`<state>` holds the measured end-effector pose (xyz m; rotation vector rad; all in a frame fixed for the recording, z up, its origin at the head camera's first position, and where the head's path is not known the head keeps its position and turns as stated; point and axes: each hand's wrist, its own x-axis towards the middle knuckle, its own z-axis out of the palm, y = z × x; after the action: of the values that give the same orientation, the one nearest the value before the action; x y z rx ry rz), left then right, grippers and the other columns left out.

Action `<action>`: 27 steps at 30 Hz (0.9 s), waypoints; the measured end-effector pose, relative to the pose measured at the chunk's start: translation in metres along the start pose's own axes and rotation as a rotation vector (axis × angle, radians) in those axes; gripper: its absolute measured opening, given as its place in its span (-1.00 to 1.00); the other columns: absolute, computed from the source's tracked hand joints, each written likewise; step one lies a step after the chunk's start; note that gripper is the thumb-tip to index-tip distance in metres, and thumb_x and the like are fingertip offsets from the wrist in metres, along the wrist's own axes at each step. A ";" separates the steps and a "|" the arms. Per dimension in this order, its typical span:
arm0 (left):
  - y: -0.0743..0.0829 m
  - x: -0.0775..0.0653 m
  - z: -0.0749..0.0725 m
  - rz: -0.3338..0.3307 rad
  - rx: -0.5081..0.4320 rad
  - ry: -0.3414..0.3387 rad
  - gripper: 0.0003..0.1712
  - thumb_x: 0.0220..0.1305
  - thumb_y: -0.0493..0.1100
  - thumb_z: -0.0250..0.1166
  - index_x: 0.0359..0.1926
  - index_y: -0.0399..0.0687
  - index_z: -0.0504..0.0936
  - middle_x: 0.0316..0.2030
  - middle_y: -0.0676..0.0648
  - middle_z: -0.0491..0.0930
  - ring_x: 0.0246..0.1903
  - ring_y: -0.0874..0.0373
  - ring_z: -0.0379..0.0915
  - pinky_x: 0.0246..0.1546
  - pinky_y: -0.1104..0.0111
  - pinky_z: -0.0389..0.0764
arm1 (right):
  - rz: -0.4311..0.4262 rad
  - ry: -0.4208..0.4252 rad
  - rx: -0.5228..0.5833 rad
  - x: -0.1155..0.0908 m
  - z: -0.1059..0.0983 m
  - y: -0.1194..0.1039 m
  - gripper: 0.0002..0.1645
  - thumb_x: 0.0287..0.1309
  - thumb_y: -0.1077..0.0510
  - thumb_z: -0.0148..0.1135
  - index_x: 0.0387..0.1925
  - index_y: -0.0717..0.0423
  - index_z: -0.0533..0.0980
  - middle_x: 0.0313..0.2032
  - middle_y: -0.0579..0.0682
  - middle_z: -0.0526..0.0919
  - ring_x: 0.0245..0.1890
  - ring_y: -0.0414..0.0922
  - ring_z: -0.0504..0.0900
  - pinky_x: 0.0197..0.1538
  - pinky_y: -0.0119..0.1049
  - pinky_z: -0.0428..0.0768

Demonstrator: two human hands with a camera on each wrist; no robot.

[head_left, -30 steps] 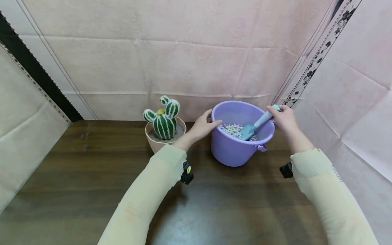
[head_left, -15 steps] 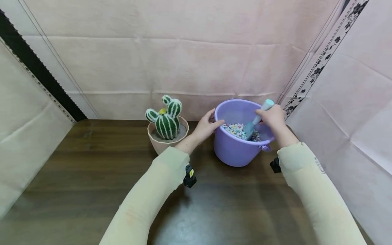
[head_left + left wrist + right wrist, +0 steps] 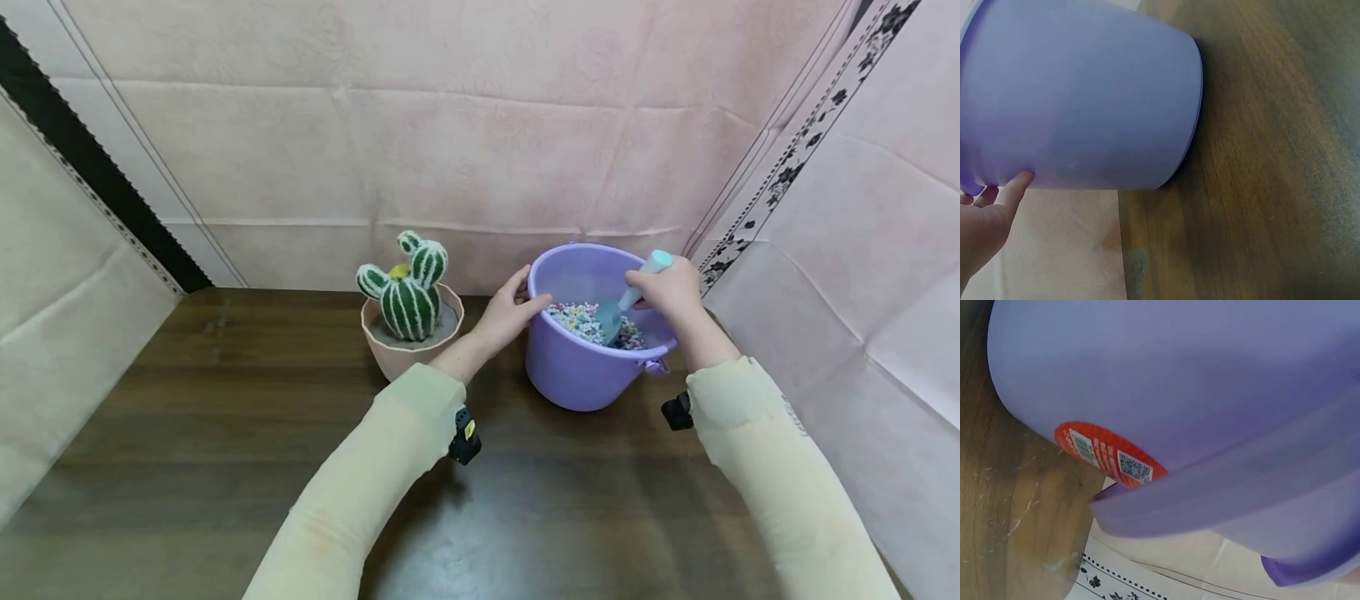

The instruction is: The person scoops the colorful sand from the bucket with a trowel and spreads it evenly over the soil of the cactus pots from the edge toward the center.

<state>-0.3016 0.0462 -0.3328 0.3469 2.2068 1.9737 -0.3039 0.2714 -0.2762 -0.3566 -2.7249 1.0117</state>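
A purple bucket (image 3: 581,373) stands on the table, partly filled with small pastel beads (image 3: 579,317). My left hand (image 3: 504,315) holds the bucket's left rim, thumb at the near edge and other fingers at the outer side. In the left wrist view, the left hand's fingers (image 3: 1019,182) touch the bucket's outer wall (image 3: 1085,94). My right hand (image 3: 670,290) grips the handle of a light blue toy shovel (image 3: 610,320), its blade down in the beads. The right wrist view shows the bucket's side (image 3: 1147,369) with its handle and a red label (image 3: 1107,453); the right hand is hidden there.
A knitted cactus (image 3: 408,308) in a pale pot (image 3: 397,360) stands on the wooden table (image 3: 285,433), left of the bucket and close to my left forearm. Pale cloth walls (image 3: 465,158) enclose the back and sides. The bucket sits near the right wall.
My right hand has moved left over the bucket and tipped the shovel more upright, its blade deeper in the beads. My left hand keeps its hold on the rim.
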 end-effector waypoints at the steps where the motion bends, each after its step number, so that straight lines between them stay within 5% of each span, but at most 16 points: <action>1: 0.000 0.000 0.000 0.000 -0.003 0.001 -0.21 0.28 -0.08 0.19 0.44 0.02 0.03 0.31 -0.13 0.27 0.23 0.01 0.28 0.12 0.12 0.50 | -0.009 -0.010 0.019 -0.001 -0.001 0.000 -0.64 -0.03 0.06 0.15 -0.29 0.29 0.45 -0.28 0.20 0.60 -0.60 -0.13 0.67 -0.21 -0.39 0.58; 5: 0.000 0.001 -0.001 -0.006 -0.021 0.011 -0.21 0.27 -0.08 0.22 0.43 0.05 0.07 0.28 -0.12 0.30 0.20 0.02 0.30 0.11 0.11 0.51 | -0.030 -0.051 0.121 -0.004 -0.003 -0.001 -0.73 -0.03 0.11 0.14 -0.34 0.25 0.43 -0.54 -0.05 0.56 -0.72 -0.28 0.61 -0.46 -0.53 0.57; 9: -0.001 0.002 -0.001 -0.010 -0.027 0.010 -0.21 0.26 -0.09 0.23 0.43 0.05 0.08 0.27 -0.11 0.30 0.19 0.02 0.30 0.10 0.11 0.52 | -0.017 -0.113 0.287 -0.008 -0.003 -0.001 -0.82 0.00 0.18 0.13 -0.37 0.23 0.40 -0.68 -0.21 0.51 -0.75 -0.28 0.61 -0.46 -0.39 0.66; 14: -0.002 0.002 0.000 -0.011 -0.035 0.003 -0.22 0.26 -0.10 0.22 0.43 0.05 0.09 0.27 -0.11 0.30 0.19 0.02 0.30 0.10 0.12 0.52 | -0.023 -0.125 0.411 -0.013 0.000 -0.004 -0.87 -0.01 0.24 0.11 -0.41 0.23 0.37 -0.71 -0.23 0.51 -0.74 -0.27 0.61 -0.44 -0.31 0.67; 27: -0.003 0.003 0.002 -0.010 -0.054 0.010 -0.27 0.29 -0.14 0.19 0.41 0.03 0.11 0.28 -0.12 0.28 0.21 0.00 0.28 0.12 0.11 0.50 | 0.139 -0.110 0.755 -0.018 0.004 -0.007 -0.82 0.05 0.31 0.08 -0.33 0.18 0.27 -0.58 -0.10 0.50 -0.67 -0.22 0.65 -0.44 -0.37 0.67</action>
<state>-0.3044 0.0483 -0.3356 0.3191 2.1527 2.0301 -0.2890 0.2588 -0.2768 -0.3521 -2.1890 2.0232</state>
